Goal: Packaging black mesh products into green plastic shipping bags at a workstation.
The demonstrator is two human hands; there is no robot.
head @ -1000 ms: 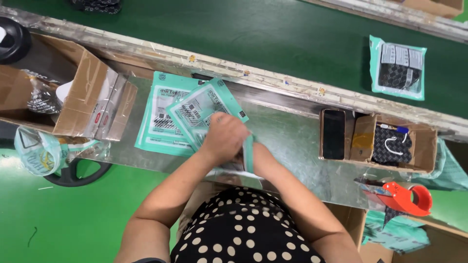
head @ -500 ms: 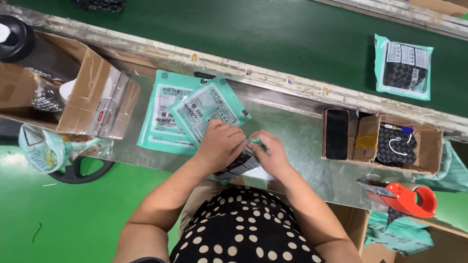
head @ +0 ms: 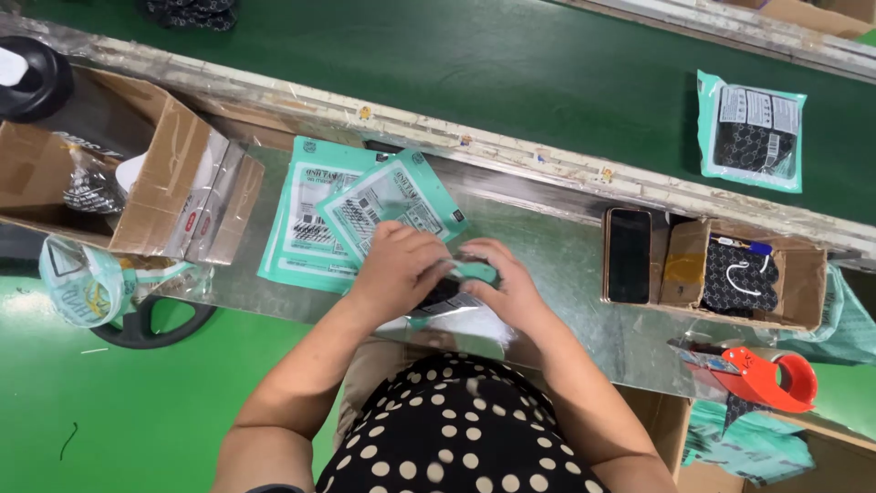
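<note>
- The left hand (head: 394, 267) and the right hand (head: 509, 290) meet at the near edge of the metal worktop (head: 566, 274), both closed around a small teal packet (head: 456, 285) with dark contents; the fingers wrap over it so that only a strip of teal and a dark patch show between them.
- The packet sits low over the worktop, just in front of the person's polka-dot top (head: 456, 429); whether it rests on the metal cannot be told.
- Just beyond the left hand lies a fanned stack of teal mailer bags (head: 342, 215), flat on the worktop, the top one turned at an angle; the left fingertips are touching or nearly touching its near corner.
- Left of the stack stands an open cardboard box (head: 173, 173) with its flaps spread.
- To the right of the hands, well apart, a shallow cardboard tray (head: 803, 283) holds a dark phone (head: 628, 256) and a dark patterned item (head: 739, 278).
- Near the tray's front corner lies a red tape dispenser (head: 771, 376).
- Beyond the worktop runs a green conveyor belt (head: 456, 64), with one filled teal packet (head: 752, 131) lying on it at far right.
</note>
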